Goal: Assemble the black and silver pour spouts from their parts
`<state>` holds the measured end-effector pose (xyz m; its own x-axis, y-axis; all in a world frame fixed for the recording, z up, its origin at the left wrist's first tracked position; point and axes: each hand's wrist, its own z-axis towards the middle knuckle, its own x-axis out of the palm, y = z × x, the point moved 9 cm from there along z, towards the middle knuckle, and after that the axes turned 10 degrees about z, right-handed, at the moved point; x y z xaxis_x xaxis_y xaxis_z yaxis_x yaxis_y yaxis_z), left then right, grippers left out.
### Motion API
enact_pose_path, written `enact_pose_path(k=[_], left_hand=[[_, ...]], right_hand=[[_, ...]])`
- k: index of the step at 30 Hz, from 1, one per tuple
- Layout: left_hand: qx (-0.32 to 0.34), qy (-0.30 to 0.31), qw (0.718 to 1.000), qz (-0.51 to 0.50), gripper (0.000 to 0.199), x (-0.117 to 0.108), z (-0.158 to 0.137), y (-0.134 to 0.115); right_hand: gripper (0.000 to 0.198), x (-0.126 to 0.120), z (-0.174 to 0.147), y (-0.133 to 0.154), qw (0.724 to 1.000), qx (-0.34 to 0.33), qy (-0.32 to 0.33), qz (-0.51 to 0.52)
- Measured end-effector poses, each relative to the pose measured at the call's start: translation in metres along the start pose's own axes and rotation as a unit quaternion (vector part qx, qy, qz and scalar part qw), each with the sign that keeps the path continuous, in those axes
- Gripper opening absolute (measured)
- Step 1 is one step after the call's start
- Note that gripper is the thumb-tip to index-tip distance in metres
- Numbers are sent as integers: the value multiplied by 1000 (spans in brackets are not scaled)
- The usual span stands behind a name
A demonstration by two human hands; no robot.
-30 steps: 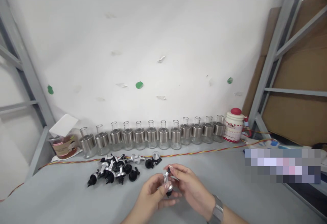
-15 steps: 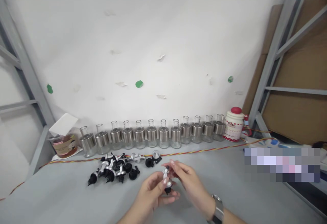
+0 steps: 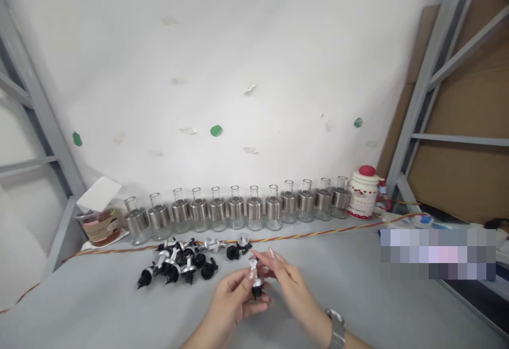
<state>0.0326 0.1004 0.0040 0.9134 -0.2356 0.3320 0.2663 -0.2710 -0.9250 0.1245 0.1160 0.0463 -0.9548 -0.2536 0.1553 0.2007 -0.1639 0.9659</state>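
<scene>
My left hand (image 3: 234,293) grips a bottle pourer (image 3: 257,282), with its thumb on the silver collar. The pourer stands roughly upright, silver spout up and black stopper down. My right hand (image 3: 288,276) is close on the right, fingers stretched out; a fingertip rests at the top of the spout. Some of its fingers are hidden behind the pourer. To the left of my hands lies a heap of similar silver and black pourers (image 3: 173,265). Two more, including a black pourer (image 3: 233,253), lie just behind my left hand.
A row of glass bottles with steel sleeves (image 3: 236,208) stands along the wall. A twisted red and yellow cord (image 3: 308,236) runs across the grey table (image 3: 119,317). A white and red canister (image 3: 363,195) is at right, a labelled jar (image 3: 101,227) at left.
My left hand and the pourer have shifted slightly left and up. The right hand's fingers have straightened and spread a little at the spout's tip.
</scene>
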Motion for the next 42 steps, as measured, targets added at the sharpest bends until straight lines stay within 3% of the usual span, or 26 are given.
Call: enact_pose_path(k=[3, 7, 11, 14, 20, 25, 29, 31, 33, 34, 37, 39, 42], left_hand=[[-2, -1, 1000, -5, 32, -1, 0, 1], [4, -32, 999, -24, 33, -7, 1, -3], [26, -96, 995, -32, 31, -21, 2, -14], [35, -111, 992, -54, 25, -27, 3, -18], [66, -96, 990, -83, 17, -31, 2, -22], [78, -110, 984, -117, 12, -39, 2, -25], [58, -158, 974, -153, 16, -51, 3, -23], [54, -172, 969, -170, 16, -55, 3, -23], [55, -173, 966, -184, 15, -56, 3, -24], [56, -170, 965, -190, 15, -56, 3, -24], [59, -157, 966, -196, 14, -55, 2, -26], [61, -149, 968, -193, 14, -53, 1, -28], [60, -149, 969, -186, 12, -50, -1, -30]], right_hand=[[47, 5, 1, -11, 991, 62, 18, 118], [58, 14, 2, -19, 939, 148, 54, 306], [50, 8, 9, -24, 895, 150, 54, 417], [46, 3, 12, -28, 873, 152, 48, 460], [47, 1, 13, -27, 865, 146, 51, 478], [47, -1, 14, -27, 877, 142, 44, 457], [42, -3, 15, -26, 932, 130, 48, 334], [35, -4, 16, -24, 977, 98, 59, 182], [27, -6, 20, -18, 998, 26, 61, -18], [26, -5, 22, -12, 991, -21, 60, -115], [36, 11, 27, -6, 935, -123, 106, -316], [36, 20, 34, -9, 902, -140, 134, -385], [31, 25, 48, -12, 889, -140, 139, -414]])
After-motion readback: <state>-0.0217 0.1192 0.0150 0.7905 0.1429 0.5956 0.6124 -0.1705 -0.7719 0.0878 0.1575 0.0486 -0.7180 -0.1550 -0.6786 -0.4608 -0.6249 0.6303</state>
